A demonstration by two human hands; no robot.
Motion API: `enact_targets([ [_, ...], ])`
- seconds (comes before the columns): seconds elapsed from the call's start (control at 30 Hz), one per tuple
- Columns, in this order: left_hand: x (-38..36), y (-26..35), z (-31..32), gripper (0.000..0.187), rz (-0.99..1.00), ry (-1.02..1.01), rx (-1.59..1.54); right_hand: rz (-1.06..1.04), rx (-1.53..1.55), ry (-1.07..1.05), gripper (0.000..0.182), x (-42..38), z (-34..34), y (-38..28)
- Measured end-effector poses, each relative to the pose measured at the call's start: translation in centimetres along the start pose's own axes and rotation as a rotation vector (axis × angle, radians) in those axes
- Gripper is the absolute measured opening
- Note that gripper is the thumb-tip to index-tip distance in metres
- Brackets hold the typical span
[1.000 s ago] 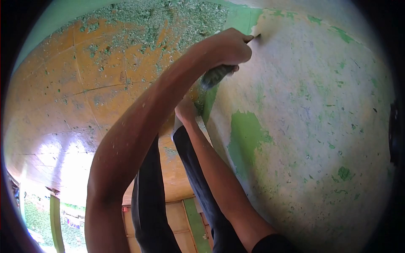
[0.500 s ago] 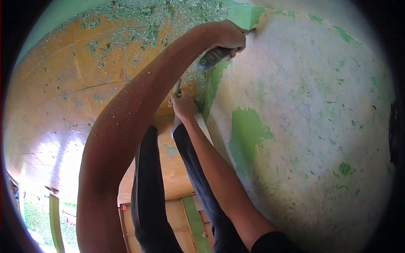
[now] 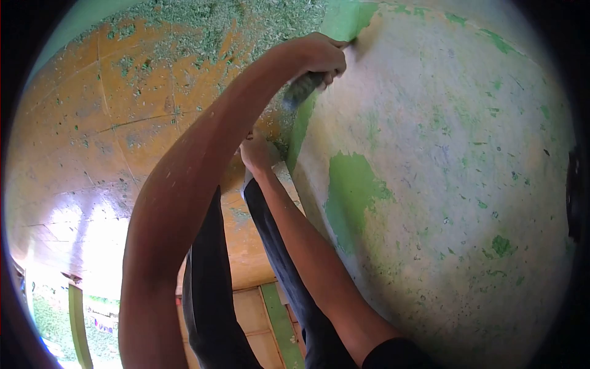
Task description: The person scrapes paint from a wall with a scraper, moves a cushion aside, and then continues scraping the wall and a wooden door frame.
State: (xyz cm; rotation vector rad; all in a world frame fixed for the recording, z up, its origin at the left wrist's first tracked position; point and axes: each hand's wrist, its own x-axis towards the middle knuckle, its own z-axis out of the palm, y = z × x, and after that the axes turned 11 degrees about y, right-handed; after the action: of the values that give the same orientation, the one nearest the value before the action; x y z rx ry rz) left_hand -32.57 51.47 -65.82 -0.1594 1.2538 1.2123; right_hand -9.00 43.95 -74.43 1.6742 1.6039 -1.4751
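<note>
Gripping one tool [image 3: 302, 91], the left hand [image 3: 324, 56] is beside one wall [image 3: 430, 166].

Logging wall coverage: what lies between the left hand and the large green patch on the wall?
In the head view, just pale wall lies between the left hand and the large green patch; no object there.

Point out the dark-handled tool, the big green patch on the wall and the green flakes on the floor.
Tool [image 3: 303, 90], head view: on its dark handle.
Green patch [image 3: 350, 194], head view: near its middle.
Flakes [image 3: 270, 23], head view: within their thick spread.
</note>
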Motion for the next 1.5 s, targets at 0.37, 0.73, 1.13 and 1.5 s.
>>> enact_targets([
  [0.37, 2.1, -1.6, 0.3, 0.065, 0.067, 0.057, 0.041, -0.207, -0.229, -0.044, 0.016, -1.7, -0.8, -0.2],
  [0.73, -0.2, -0.3, 2.2, 0.065, 0.125, 0.194, 0.043, -0.092, -0.075, -0.01, 0.017, -1.2, -0.7, 1.0],
  [1.13, -0.7, 1.1, 1.7, 0.062, 0.265, 0.171, 0.122, -0.47, -0.204, -0.011, 0.015, -0.7, -1.0, 0.6],
  [1.5, 2.3, 2.8, 1.1, 0.06, 0.288, 0.271, 0.163, -0.378, -0.083, -0.032, 0.012, -1.4, 0.5, 2.0],
])
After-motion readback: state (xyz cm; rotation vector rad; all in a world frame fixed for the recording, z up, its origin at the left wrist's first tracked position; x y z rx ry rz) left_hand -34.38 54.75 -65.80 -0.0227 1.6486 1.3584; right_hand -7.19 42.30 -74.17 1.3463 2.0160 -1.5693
